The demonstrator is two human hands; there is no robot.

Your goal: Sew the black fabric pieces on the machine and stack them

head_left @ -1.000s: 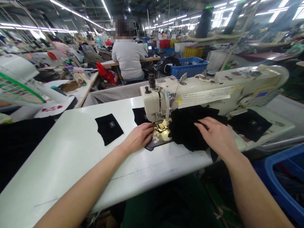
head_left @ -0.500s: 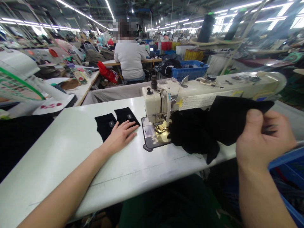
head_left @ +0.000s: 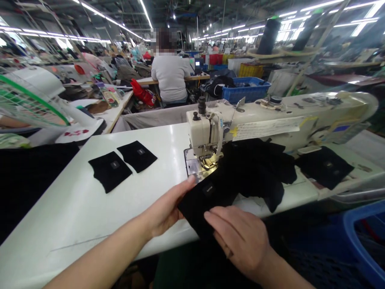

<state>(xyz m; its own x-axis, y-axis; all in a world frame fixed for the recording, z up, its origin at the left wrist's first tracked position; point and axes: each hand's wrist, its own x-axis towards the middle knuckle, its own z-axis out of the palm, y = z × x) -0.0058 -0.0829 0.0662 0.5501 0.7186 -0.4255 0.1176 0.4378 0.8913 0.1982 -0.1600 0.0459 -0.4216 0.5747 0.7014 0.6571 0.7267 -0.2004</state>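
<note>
A black fabric piece (head_left: 207, 196) with a small label on it is held at the table's front edge, below the sewing machine's presser foot (head_left: 208, 162). My left hand (head_left: 171, 206) grips its left edge, thumb on top and fingers underneath. My right hand (head_left: 240, 237) pinches its lower right side; some of those fingers are hidden. Behind it, a heap of black fabric (head_left: 255, 168) lies to the right of the needle. Two flat labelled black pieces, a left one (head_left: 110, 172) and a right one (head_left: 137, 155), rest on the white table (head_left: 144, 180).
The sewing machine (head_left: 255, 116) spans the table's back right. Another labelled black piece (head_left: 325, 168) lies at the far right. A blue basket (head_left: 355, 237) stands low at right, a fan (head_left: 33, 96) at left. Ahead sits a person in a white shirt (head_left: 170, 76).
My right hand has come left from the machine's right side with a black piece. My left hand has left the flat pieces, which now sit farther left, and grips the held piece.
</note>
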